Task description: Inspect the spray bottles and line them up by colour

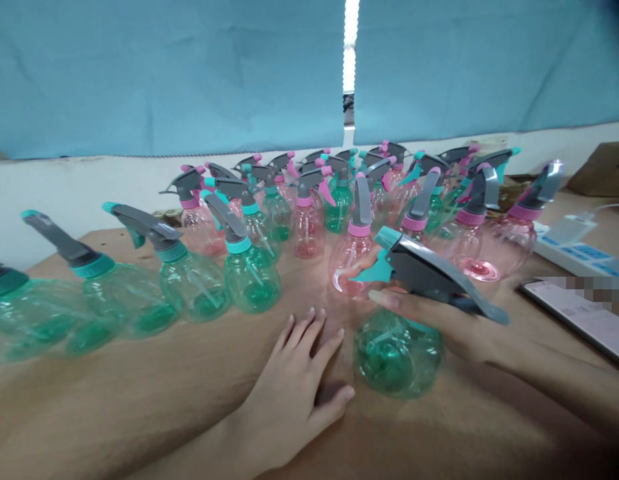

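Right hand (447, 323) grasps a green spray bottle (397, 360) by its neck, best steadied without squeezing the trigger (375, 268); left hand (294, 373) rests empty on the near tabletop (139, 387).

a green spray bottle (397, 363) with a turquoise trigger (375, 268) is gripped around the neck by the right hand (442, 323). the left hand (292, 377) is laid palm down on the wooden tabletop (179, 393), fingers spread. other green bottles (252, 287) are lined up at left, and pink bottles (308, 230) are clustered behind. at right, a smartphone (569, 301) and a power strip (579, 252) are seen.
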A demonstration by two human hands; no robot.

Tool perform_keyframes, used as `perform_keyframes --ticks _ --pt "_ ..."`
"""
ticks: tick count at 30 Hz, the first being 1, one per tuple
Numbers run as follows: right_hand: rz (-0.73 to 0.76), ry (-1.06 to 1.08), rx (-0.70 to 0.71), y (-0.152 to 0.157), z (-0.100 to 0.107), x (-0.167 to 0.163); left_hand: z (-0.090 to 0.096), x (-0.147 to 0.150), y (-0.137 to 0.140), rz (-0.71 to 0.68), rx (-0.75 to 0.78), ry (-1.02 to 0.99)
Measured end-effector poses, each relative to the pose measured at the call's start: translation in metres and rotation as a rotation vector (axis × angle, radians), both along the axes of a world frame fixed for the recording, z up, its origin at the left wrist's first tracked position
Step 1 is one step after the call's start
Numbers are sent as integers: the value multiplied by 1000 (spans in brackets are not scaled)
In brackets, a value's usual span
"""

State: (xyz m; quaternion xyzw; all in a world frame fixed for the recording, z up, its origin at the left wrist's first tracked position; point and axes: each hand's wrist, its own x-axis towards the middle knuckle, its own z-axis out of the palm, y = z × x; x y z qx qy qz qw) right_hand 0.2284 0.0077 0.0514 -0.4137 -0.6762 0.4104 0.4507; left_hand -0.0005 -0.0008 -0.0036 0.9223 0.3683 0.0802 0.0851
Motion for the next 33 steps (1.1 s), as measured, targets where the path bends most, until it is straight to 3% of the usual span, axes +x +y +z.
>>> perform_keyframes --ticks 9,33 --pt "80 60 -33 3 7 -5 1 0 0 -3 -6 10" --pt "112 75 -5 5 10 -8 1 0 0 -2 -2 16"
